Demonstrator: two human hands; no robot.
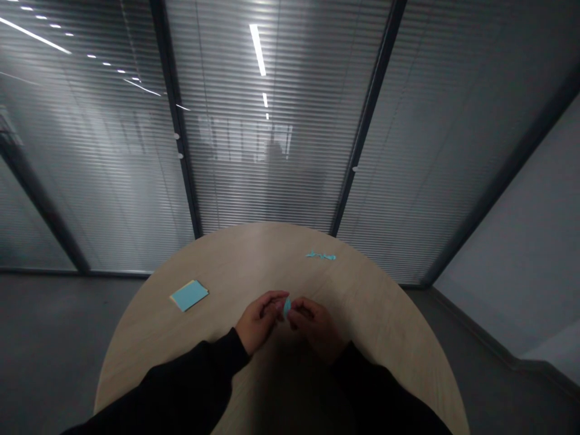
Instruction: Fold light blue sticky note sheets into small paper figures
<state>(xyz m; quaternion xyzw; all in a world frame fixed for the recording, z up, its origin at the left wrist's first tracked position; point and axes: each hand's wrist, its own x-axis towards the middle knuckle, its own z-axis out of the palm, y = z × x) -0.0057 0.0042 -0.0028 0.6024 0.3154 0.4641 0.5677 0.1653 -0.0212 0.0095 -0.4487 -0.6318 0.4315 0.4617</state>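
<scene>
Blue paper (287,307), a small piece, stands on edge between both hands over the middle of the table (267,260) — the left hand (258,322) and right hand (316,326) pinch it in a narrow, close grip. A sticky-note pad (189,295) lies near the left edge; blue paper scraps (321,255) lie near the far edge.
</scene>
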